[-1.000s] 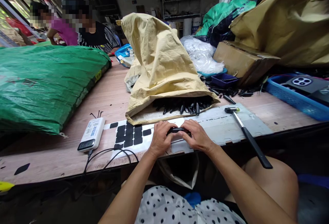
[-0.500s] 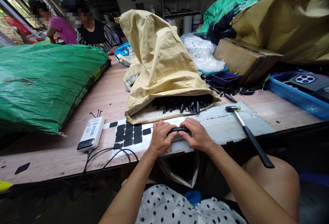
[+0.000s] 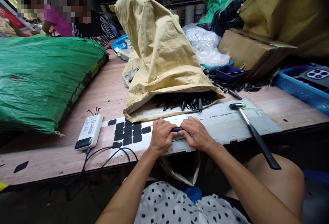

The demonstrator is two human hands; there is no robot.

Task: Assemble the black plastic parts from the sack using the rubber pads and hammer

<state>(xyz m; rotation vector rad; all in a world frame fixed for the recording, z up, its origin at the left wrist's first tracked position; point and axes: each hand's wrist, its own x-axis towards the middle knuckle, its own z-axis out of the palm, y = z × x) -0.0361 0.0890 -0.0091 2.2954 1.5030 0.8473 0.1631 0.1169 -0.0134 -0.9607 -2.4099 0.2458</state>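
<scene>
A short black rod-shaped part (image 3: 177, 129) lies level between my two hands, just above the table's front edge. My left hand (image 3: 162, 135) is closed round its left end, and my right hand (image 3: 196, 134) pinches its right end. Both ends are hidden under my fingers. Behind my hands, a tan paper sack (image 3: 159, 56) lies with its mouth toward me, and several similar black parts (image 3: 191, 104) show inside. Left of my hands is a white sheet with black rounded-square stickers (image 3: 128, 133).
A rubber mallet (image 3: 253, 133) overhangs the front edge on the right. A white power bank (image 3: 89, 131) with a black cable sits left. A large green sack (image 3: 48, 83) fills the far left; a cardboard box (image 3: 253, 52) and blue basket (image 3: 303, 86) stand right. Two people (image 3: 89, 28) sit behind.
My hands have closed in further on the black part, so less of it shows. The camera view has tilted down slightly.
</scene>
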